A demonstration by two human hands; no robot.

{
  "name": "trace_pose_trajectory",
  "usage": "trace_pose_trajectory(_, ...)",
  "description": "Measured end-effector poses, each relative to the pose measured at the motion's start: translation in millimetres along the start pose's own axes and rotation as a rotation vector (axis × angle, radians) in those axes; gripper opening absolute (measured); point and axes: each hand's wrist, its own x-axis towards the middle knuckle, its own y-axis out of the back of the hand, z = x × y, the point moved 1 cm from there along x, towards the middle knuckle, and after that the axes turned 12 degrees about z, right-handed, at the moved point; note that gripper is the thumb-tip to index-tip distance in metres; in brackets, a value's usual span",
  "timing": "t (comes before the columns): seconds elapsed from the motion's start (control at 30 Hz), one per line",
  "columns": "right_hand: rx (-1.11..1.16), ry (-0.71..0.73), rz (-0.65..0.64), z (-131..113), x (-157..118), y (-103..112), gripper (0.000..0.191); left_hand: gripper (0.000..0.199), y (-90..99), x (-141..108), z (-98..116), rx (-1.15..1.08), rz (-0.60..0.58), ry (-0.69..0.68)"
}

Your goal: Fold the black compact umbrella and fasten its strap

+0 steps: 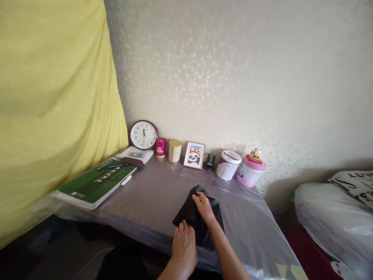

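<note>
A crumpled black plastic bag (189,208) lies at the front of the table, partly hidden beneath my hands and right forearm. My left hand (184,243) is closed on the bag's near left edge, its fingertips tucked against the black plastic. Higher up, my right hand (203,207) grips the bag near its top, with thumb and fingers curled onto a gathered fold. Whether anything is inside the bag cannot be seen.
A plastic-covered table (145,194) carries a green book (96,182), a wall clock (144,134), a pink tin (161,147), a yellow can (175,151), a panda picture frame (194,155), a white tub (229,165) and a pink tub (250,172). A yellow curtain (58,97) hangs left.
</note>
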Motion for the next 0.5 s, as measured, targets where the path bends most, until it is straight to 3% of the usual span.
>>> trace_pose_trajectory(0.17,-0.199,0.112,-0.047,-1,1,-5,0.035,0.057,15.4,-9,-9,-0.035,0.021,0.016)
trace_pose_trajectory(0.27,-0.170,0.117,-0.130,-7,-3,-6,0.031,0.046,29.4,-14,-10,-0.031,0.094,0.011)
trace_pose_trajectory(0.37,-0.095,0.131,-0.238,-16,-7,-5,0.027,0.033,39.7,-11,-2,-0.088,0.166,-0.092)
trace_pose_trajectory(0.5,-0.143,0.203,-0.319,-23,-11,-2,0.026,0.032,30.1,1,6,-0.160,0.251,-0.201)
